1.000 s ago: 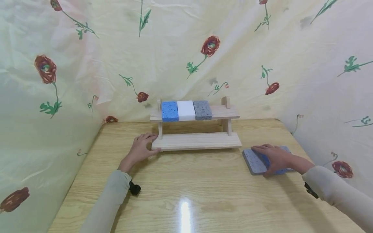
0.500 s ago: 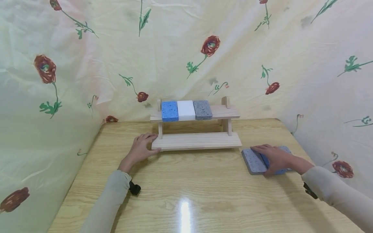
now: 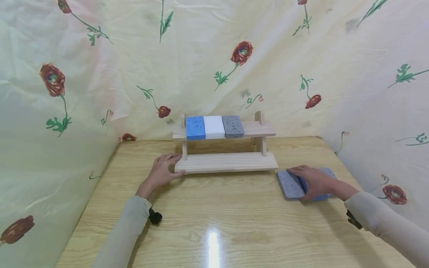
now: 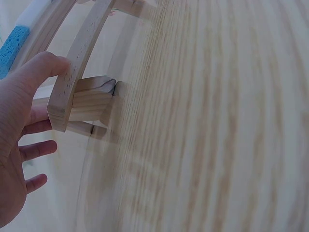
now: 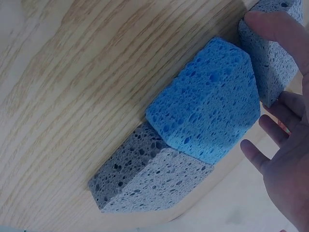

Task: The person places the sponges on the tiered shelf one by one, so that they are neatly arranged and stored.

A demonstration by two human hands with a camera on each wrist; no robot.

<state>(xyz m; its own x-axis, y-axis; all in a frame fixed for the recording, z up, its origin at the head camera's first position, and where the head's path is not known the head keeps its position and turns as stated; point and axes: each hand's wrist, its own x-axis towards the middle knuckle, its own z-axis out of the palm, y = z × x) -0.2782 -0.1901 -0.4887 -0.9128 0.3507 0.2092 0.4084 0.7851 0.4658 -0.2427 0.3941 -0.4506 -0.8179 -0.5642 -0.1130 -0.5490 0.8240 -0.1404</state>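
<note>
Shifted slightly toward the wooden rack (image 3: 259, 128) since the earlier frame: right hand (image 3: 313, 182) and held grey sponge (image 3: 290, 185). Foreground: wood-grain table (image 3: 207, 208), bearing a streak of light. Right hand: thumb and fingers clamped on opposite edges of the held grey sponge, near the rack's right front corner. Loose blue sponge (image 5: 207, 101): beneath the palm, between held piece and second grey sponge (image 5: 157, 186). Left hand (image 3: 162, 169): clamped on the lower board's left end, outer fingers apart. Upper board, left to right: blue sponge (image 3: 195, 128), white block (image 3: 214, 127), grey sponge (image 3: 233, 126). Backdrop: floral cloth (image 3: 187, 67).
</note>
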